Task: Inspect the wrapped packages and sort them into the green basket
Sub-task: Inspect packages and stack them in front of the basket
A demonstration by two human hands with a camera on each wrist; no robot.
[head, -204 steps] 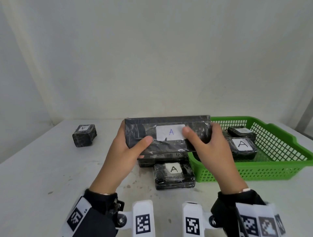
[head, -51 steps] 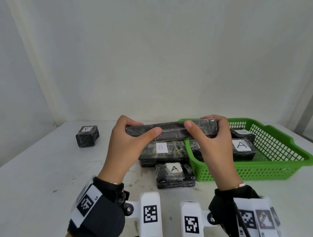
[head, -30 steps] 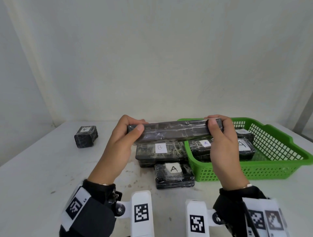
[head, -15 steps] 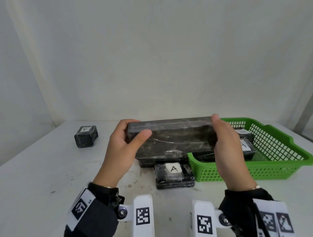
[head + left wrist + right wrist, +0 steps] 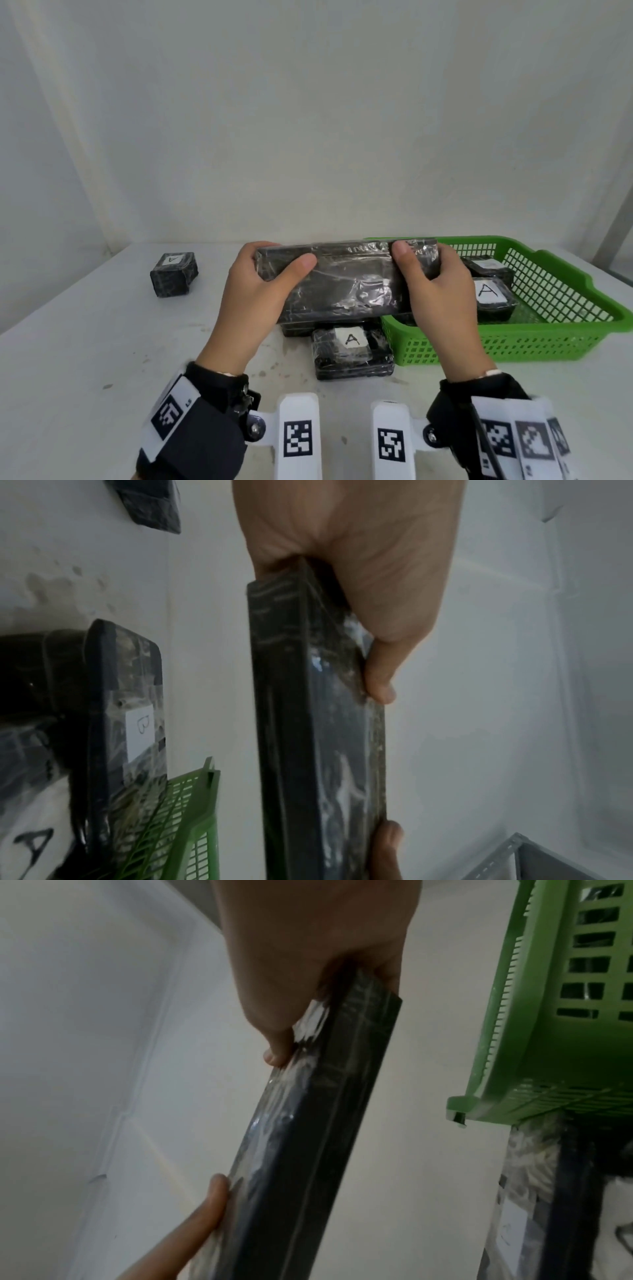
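A long black film-wrapped package (image 5: 346, 281) is held in the air above the table, its plain unlabelled face turned toward me. My left hand (image 5: 260, 291) grips its left end, thumb on the near face. My right hand (image 5: 442, 291) grips its right end the same way. The wrist views show the same package (image 5: 318, 737) (image 5: 308, 1137) edge-on, with fingers wrapped behind it. The green basket (image 5: 548, 329) sits to the right and holds a package labelled A (image 5: 489, 294) and another package (image 5: 486, 267) behind it.
A small package labelled A (image 5: 349, 346) lies on the white table in front of the basket's left corner. A package labelled B (image 5: 137, 723) lies under the held one. A small cube package (image 5: 173, 274) sits at the far left.
The long package has been rotated in both hands from label side to edge and now to its plain face. My right thumb has come back onto the near face.
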